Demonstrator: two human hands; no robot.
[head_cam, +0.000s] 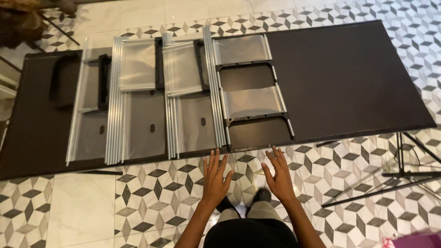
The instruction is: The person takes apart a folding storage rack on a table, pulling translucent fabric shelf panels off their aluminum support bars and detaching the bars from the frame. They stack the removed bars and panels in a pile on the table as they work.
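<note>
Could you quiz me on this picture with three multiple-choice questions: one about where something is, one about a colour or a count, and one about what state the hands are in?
1. Where do the folded metal frames lie?
A. On the floor tiles
B. On the left and middle of the dark table
C. Leaning on the tripod stand

2. What colour is the table top?
A. White
B. Dark brown, almost black
C. Bright green

3. How are the left hand and right hand?
A. Open, fingers spread, holding nothing
C. Each clenched round a frame
B. Both in fists on the table

Answers:
1 B, the frames rest flat on the table, its right part bare.
2 B, the top looks very dark against the pale patterned floor.
3 A, both hands hover at the table's near edge with fingers apart and nothing in them.
</note>
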